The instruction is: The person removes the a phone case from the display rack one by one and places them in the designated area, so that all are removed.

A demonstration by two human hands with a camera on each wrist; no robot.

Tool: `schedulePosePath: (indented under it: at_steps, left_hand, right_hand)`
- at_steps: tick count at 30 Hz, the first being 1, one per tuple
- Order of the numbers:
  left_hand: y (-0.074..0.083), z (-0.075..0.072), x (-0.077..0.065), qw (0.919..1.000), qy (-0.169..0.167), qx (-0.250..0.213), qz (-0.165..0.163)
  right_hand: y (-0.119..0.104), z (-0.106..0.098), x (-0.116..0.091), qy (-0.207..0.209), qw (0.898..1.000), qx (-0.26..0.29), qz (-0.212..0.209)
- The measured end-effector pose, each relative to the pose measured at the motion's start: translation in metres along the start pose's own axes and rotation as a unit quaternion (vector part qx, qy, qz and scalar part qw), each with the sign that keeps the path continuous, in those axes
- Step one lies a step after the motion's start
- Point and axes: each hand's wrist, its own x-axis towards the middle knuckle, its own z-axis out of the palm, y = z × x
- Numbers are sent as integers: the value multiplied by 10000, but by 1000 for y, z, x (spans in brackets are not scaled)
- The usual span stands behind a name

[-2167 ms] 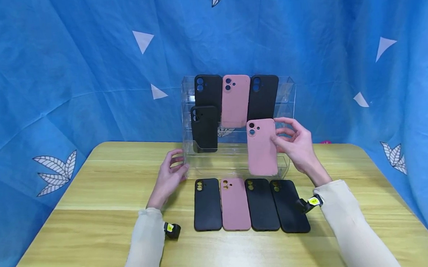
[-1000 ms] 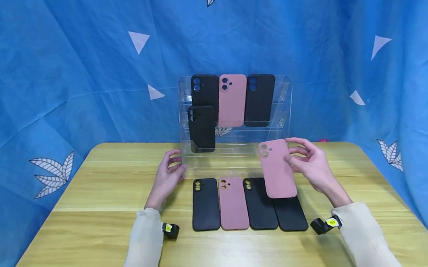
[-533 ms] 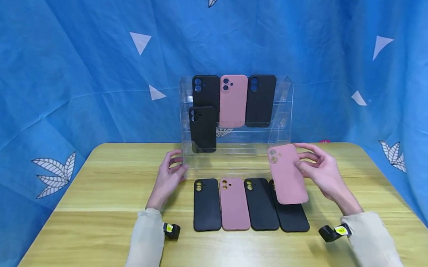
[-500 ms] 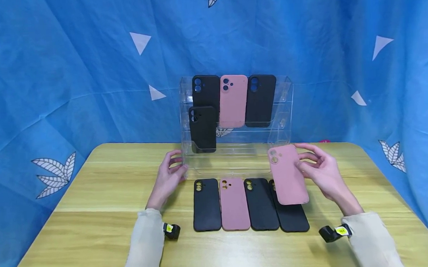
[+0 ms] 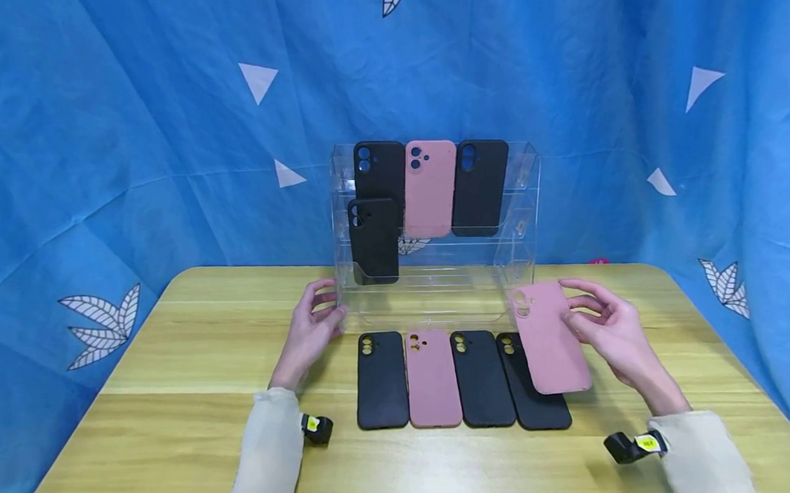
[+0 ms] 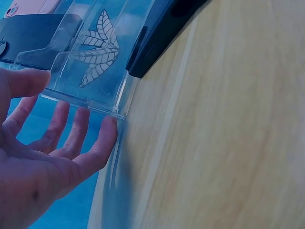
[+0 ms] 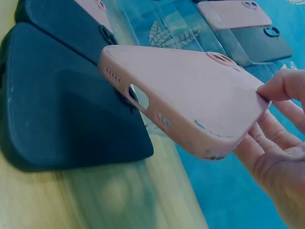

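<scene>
My right hand (image 5: pixel 617 337) pinches a pink phone case (image 5: pixel 550 339) by its right edge, thumb on the back face. The case is tilted in the air and overlaps the rightmost black case on the table; the right wrist view shows its bottom edge with a port opening and scuffed corner. My left hand (image 5: pixel 311 329) holds the left side of a clear acrylic display stand (image 5: pixel 438 300), thumb toward the front and fingers along the side. The stand's upper tier bears a black case (image 5: pixel 380 169), a pink case (image 5: pixel 430 189) and another black case (image 5: pixel 481 190). Below, a black case (image 5: pixel 374 240) stands at left.
On the wooden table (image 5: pixel 194 376), before the stand, lie a black case (image 5: pixel 382 381), a pink case (image 5: pixel 434 378), a black case (image 5: pixel 484 379) and a partly covered black case (image 5: pixel 541 410). A blue patterned curtain (image 5: pixel 161 139) hangs behind.
My right hand has drawn the pink case away from the front of the stand, down and to the right, and tilted it. My left hand stays at the stand's left side.
</scene>
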Motion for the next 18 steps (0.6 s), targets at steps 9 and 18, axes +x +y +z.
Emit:
schedulePosePath:
  at_steps: [9, 18]
  left_hand:
    - [-1, 0, 1, 10000, -34, 8, 4]
    - [0, 0, 1, 10000, -30, 3, 28]
  right_hand:
    - [8, -12, -9, 49, 9996, -253, 129]
    - [16, -24, -16, 96, 9972, -665, 335]
